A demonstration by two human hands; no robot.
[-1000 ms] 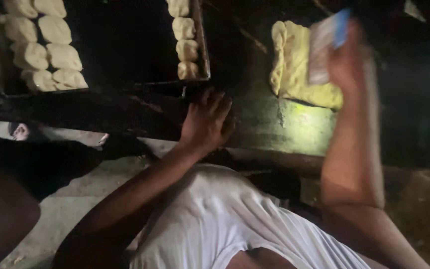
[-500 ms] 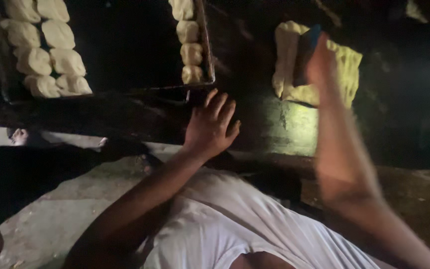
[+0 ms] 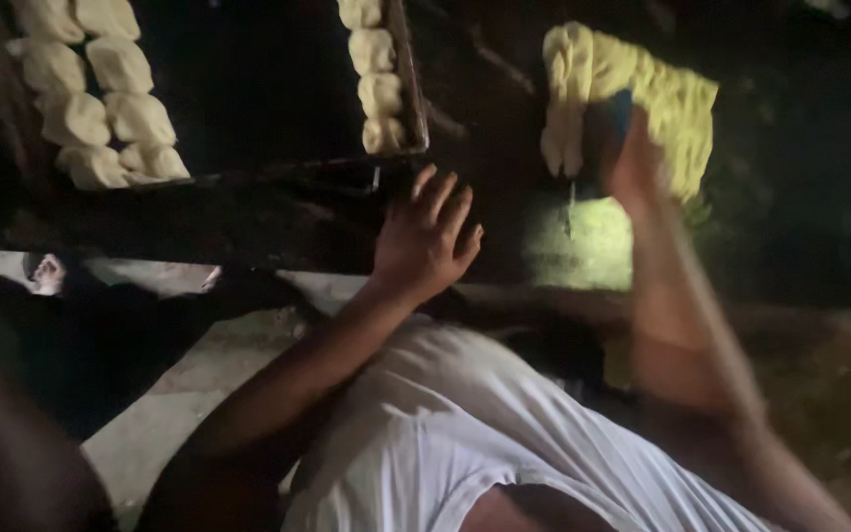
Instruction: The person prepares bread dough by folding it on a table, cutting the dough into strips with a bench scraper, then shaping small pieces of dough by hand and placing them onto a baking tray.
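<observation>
Dark, scuffed wood is being shown as the work table (image 3: 278, 222), lit only in one greenish patch near its front edge, while everything beyond is being lost in shadow. On that table, toward the far right, a slab of pale yellow dough (image 3: 667, 94) is lying, ridged and folded along its left edge. The right hand (image 3: 632, 163) is being pressed against the slab's near side, clenched around a dark blue scraper (image 3: 605, 133) whose flat blade is being held against the dough; the hand is blurred, so the exact fingers around the tool cannot be told. The left hand (image 3: 425, 241) is being rested flat on the table's front edge, fingers spread and grasping nothing, well apart from the slab. Farther left, a dark metal tray (image 3: 408, 89) is sitting on the table, and a column of small pale dough pieces (image 3: 376, 74) is lined up along its right rim. At the far left, two more rows of rounded dough portions (image 3: 100, 94) are being shown on the same dark surface. Below the table, a grey concrete floor (image 3: 150, 433) is being glimpsed, with a white shirt (image 3: 475, 433) filling the lower middle of the view. No packages, labels or signs are being made out in the gloom.
</observation>
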